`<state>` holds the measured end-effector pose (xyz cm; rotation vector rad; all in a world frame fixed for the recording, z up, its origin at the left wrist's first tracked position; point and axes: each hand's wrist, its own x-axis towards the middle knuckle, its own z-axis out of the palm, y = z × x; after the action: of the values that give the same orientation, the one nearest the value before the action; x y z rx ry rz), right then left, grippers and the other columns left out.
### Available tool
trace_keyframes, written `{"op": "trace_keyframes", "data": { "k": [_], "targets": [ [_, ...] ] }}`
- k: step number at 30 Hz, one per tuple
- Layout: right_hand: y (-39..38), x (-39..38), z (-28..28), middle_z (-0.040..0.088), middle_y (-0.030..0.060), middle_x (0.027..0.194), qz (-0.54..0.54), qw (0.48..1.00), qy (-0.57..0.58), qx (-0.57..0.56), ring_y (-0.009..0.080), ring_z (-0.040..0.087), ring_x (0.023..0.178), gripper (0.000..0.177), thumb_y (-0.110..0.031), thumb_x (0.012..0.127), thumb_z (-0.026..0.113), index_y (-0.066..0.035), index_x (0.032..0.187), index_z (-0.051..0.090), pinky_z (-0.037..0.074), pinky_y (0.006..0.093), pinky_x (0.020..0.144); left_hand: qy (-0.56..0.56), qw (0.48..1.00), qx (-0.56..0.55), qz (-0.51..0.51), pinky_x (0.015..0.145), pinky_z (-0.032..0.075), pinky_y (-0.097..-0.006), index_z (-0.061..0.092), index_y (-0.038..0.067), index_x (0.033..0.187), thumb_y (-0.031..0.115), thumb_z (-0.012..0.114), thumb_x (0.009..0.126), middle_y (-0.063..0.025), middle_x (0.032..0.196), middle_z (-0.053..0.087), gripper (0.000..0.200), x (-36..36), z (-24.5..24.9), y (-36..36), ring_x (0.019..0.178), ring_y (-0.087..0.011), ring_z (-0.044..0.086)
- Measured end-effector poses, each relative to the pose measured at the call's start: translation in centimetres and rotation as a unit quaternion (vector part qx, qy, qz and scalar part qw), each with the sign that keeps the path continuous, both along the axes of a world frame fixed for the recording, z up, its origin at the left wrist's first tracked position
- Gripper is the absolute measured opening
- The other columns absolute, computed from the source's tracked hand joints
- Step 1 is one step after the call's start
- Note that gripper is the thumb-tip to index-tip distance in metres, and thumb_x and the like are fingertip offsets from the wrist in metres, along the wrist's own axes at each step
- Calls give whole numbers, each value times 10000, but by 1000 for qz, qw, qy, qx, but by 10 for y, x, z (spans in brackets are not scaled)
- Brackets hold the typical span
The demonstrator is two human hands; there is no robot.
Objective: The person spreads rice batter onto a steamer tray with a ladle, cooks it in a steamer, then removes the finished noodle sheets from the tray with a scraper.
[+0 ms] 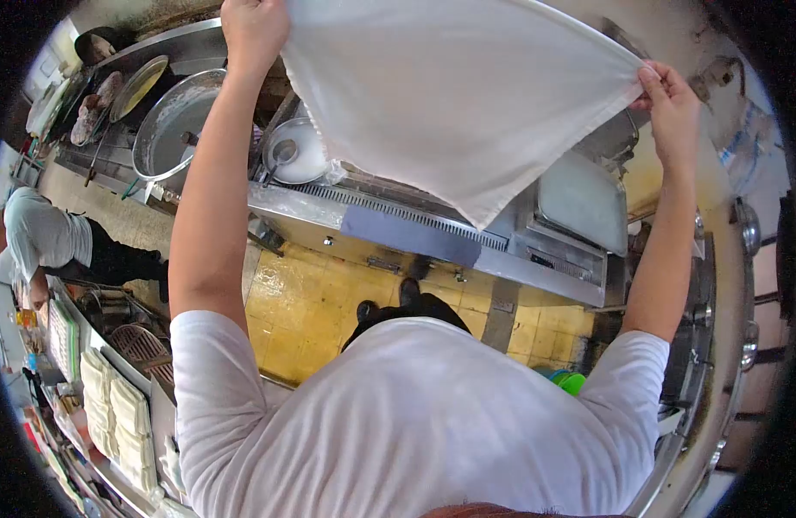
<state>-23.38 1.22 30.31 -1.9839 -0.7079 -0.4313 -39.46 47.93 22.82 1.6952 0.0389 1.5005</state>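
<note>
A large white cloth [450, 95] hangs spread out between my raised hands, its lower corner pointing down over the steel counter. My left hand [255, 33] is closed on its upper left part at the top of the view. At the right, my right hand [667, 102] pinches another corner between thumb and fingers. Below the cloth's left edge, a round pan of white liquid [307, 142] holds a small metal ladle [284, 153]. Under its right side sits a rectangular tray [582, 203] with a white surface. The cloth hides much of the counter behind it.
A big metal pot [169, 129] stands left of my left forearm, beside a dark pan [141, 86]. The counter's front edge [381, 233] runs before me. At the left, another person [48, 229] bends near a table with folded white bundles [117, 414]. The yellow tiled floor [303, 293] looks wet.
</note>
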Motion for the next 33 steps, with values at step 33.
{"op": "trace_keyframes", "data": {
  "k": [33],
  "targets": [
    [97, 198, -464, 723, 177, 880, -257, 921, 156, -249, 355, 697, 890, 229, -259, 849, 682, -40, 866, 749, 544, 451, 814, 416, 893, 38, 169, 863, 500, -426, 799, 122, 863, 218, 760, 805, -108, 984, 707, 119, 219, -396, 49, 954, -310, 653]
  ]
}}
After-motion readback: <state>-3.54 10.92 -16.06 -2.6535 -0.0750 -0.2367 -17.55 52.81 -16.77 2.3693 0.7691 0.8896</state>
